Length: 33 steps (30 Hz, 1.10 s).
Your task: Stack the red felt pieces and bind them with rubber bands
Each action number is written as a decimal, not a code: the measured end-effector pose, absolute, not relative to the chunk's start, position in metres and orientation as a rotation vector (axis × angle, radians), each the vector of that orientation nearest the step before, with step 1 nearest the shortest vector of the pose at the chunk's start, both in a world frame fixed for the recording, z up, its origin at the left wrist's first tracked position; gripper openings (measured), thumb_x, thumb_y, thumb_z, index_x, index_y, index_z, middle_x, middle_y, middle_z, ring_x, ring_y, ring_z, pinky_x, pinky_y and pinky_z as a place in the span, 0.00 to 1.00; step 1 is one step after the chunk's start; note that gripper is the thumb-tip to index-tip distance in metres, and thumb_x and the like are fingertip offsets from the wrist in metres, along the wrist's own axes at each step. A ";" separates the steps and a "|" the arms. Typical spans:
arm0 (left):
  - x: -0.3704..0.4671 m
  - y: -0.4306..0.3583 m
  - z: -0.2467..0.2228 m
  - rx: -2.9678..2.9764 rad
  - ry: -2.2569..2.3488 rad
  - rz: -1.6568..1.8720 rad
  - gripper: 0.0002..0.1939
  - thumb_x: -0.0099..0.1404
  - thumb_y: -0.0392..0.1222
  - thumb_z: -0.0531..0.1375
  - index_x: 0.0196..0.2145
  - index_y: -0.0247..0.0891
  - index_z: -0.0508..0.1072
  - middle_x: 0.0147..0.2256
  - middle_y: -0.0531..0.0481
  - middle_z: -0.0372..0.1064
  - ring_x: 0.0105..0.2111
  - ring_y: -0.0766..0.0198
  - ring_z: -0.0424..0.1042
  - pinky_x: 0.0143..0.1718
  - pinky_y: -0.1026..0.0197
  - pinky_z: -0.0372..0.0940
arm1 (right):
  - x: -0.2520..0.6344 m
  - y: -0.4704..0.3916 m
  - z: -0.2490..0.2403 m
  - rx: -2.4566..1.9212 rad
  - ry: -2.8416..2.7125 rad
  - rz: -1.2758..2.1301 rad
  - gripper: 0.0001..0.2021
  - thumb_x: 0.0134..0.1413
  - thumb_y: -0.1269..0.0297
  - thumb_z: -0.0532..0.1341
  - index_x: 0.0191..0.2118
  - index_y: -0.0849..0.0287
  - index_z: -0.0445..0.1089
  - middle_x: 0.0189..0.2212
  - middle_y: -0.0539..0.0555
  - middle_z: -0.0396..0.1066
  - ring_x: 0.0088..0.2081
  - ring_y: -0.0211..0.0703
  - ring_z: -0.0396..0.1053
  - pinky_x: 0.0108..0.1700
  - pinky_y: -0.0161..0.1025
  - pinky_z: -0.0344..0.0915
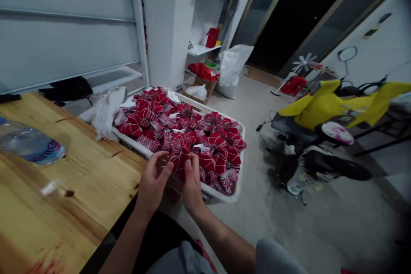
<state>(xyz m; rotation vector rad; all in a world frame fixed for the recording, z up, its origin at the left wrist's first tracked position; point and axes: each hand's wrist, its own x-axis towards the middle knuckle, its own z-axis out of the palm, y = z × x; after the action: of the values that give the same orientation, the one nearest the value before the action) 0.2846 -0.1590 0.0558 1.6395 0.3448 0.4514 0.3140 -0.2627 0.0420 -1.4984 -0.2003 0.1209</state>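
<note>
Between my two hands is a red cloth bundle (180,157) with white lines, pinched at its sides just above the near edge of a basket. My left hand (153,182) has its thumb and fingers curled at the bundle's left side. On the other side, my right hand (192,182) presses thumb and fingers against it. The white plastic basket (240,188) is heaped with many similar red-and-white striped bundles (157,113). What the bundles are made into cannot be told.
At left stands a wooden table (93,188) with a plastic water bottle (30,143). White cloth (111,111) hangs by the basket's corner. Behind are a cardboard box (210,87) and a white sack (233,68). A scooter (314,158) with a yellow cover (324,107) stands at right.
</note>
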 end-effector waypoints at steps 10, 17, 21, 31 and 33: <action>0.290 -0.133 0.054 1.447 0.510 0.461 0.20 0.54 0.53 0.67 0.38 0.36 0.73 0.35 0.46 0.77 0.37 0.56 0.77 0.39 0.56 0.72 | 0.336 -0.263 0.037 -1.381 -0.378 0.518 0.20 0.54 0.48 0.61 0.48 0.53 0.64 0.39 0.54 0.71 0.36 0.44 0.70 0.35 0.39 0.68; 0.282 -0.089 0.062 1.705 0.518 0.621 0.22 0.62 0.57 0.59 0.46 0.38 0.70 0.44 0.44 0.72 0.44 0.57 0.72 0.43 0.56 0.69 | 0.423 -0.206 0.068 -1.690 -0.434 0.132 0.18 0.57 0.59 0.52 0.51 0.58 0.63 0.36 0.53 0.72 0.35 0.43 0.70 0.39 0.39 0.67; 0.255 -0.062 0.068 1.703 0.679 0.718 0.27 0.57 0.60 0.61 0.47 0.39 0.69 0.46 0.42 0.68 0.47 0.54 0.70 0.44 0.53 0.69 | 0.500 -0.154 0.113 -2.063 -0.360 -0.119 0.23 0.63 0.60 0.44 0.57 0.66 0.59 0.46 0.62 0.73 0.43 0.43 0.70 0.44 0.37 0.65; 0.172 -0.042 0.063 1.637 0.842 0.793 0.24 0.55 0.62 0.64 0.41 0.41 0.73 0.49 0.43 0.68 0.48 0.51 0.71 0.47 0.49 0.70 | 0.551 -0.060 0.119 -2.531 -0.696 0.047 0.14 0.53 0.74 0.59 0.44 0.73 0.75 0.45 0.72 0.75 0.48 0.52 0.73 0.47 0.36 0.62; 0.153 -0.037 0.067 1.638 0.889 0.818 0.23 0.55 0.61 0.64 0.40 0.42 0.74 0.50 0.43 0.67 0.50 0.51 0.70 0.50 0.49 0.69 | 0.548 -0.061 0.117 -2.605 -0.727 -0.003 0.15 0.55 0.74 0.58 0.47 0.74 0.74 0.48 0.75 0.73 0.50 0.53 0.72 0.48 0.37 0.62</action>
<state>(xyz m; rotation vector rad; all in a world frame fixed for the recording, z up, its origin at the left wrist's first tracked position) 0.1530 -0.0375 0.0674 1.6379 0.8890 0.8183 0.5484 -0.0609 0.1173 -2.6049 -0.7269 -0.0027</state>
